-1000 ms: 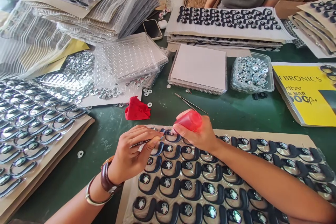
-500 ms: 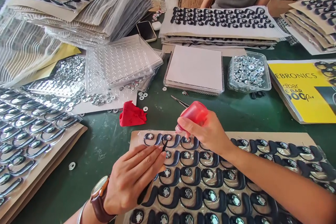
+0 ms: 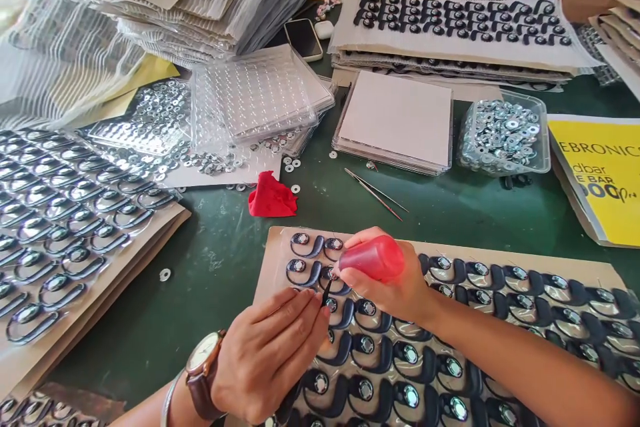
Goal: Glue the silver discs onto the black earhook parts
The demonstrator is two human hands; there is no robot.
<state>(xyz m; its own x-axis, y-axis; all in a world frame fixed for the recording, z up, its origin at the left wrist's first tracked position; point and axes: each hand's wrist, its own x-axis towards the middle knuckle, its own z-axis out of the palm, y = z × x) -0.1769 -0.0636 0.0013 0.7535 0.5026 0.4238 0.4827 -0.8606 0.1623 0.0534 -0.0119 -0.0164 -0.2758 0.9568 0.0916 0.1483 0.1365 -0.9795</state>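
The right hand [image 3: 400, 290] is closed around a bottle [image 3: 375, 258], thumb on top and fingers wrapped beneath. The bottle is red, translucent and soft-walled, lying nearly level with its nozzle end pointing left. The left hand [image 3: 270, 353] pinches a tool [image 3: 327, 293] between thumb and extended fingers. Only the tool's thin dark tip shows, just below the nozzle end. Both tips sit over the second row of black hooks [image 3: 305, 243], which lie in rows on a card [image 3: 274, 260] under the hands. The nozzle tip is hard to make out against the fingers, the tool's shaft is hidden in the left hand, and the card is cut off at the bottom and right. The right forearm crosses the card from the lower right. The left wrist, wearing a watch [image 3: 203, 363], enters from below. Beyond the hands lie tweezers [image 3: 375, 192] and, to their left, a red cloth [image 3: 271, 197].
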